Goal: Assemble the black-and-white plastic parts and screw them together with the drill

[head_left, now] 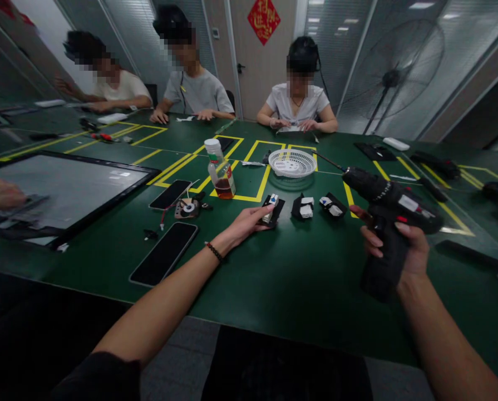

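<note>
My right hand (411,239) is wrapped round the grip of a black cordless drill (393,209). Its long bit points up and to the left, toward a white plastic basket (292,163). My left hand (251,223), with a beaded bracelet at the wrist, is closed on a small black and white part (274,209) with a blue spot, at the table top. Just right of it lie two similar black and white parts, one folded open (302,207) and one tilted (332,206). The drill is apart from all of these parts.
A bottle of dark liquid (221,172) stands behind my left hand. Two phones, one larger (165,253), lie left of my forearm beside a small motor-like piece (187,208). A large framed panel (77,189) has another person's hand (2,194) over it. Several people sit opposite.
</note>
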